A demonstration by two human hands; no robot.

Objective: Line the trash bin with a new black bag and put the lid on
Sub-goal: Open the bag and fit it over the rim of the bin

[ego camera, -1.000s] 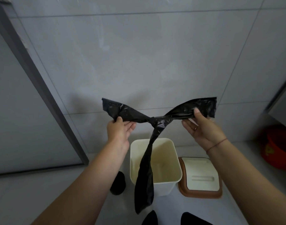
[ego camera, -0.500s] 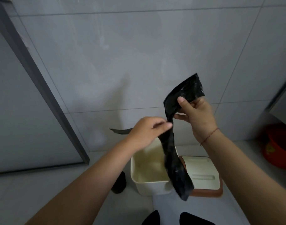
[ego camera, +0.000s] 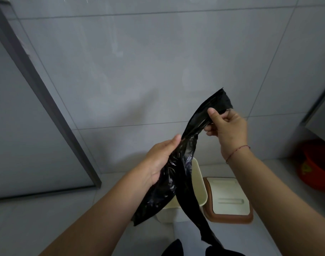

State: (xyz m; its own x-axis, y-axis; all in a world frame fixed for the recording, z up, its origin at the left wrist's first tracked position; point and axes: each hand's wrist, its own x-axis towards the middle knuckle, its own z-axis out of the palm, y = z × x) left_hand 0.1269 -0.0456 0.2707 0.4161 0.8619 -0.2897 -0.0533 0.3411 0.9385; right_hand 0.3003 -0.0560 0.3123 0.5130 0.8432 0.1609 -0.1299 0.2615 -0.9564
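A crumpled black bag (ego camera: 178, 180) hangs between my two hands above the floor. My right hand (ego camera: 226, 126) pinches its upper end, held up high on the right. Lower and to the left, my left hand (ego camera: 161, 157) lies flat against the bag's middle, fingers stretched along the plastic. The bag's loose ends dangle down in front of the cream trash bin (ego camera: 200, 183), which stands open on the floor and is mostly hidden by the bag. Its cream lid with a brown rim (ego camera: 230, 198) lies flat on the floor just right of the bin.
A grey tiled wall (ego camera: 158, 71) rises right behind the bin. A grey door frame (ego camera: 47, 100) slants down the left side. A red basin (ego camera: 317, 167) sits on the floor at the far right. Dark shoe tips (ego camera: 176, 248) show at the bottom edge.
My hands, spread wide a second ago with the bag stretched between them, have come together. The left hand slid down along the bag, which now hangs lower and looser.
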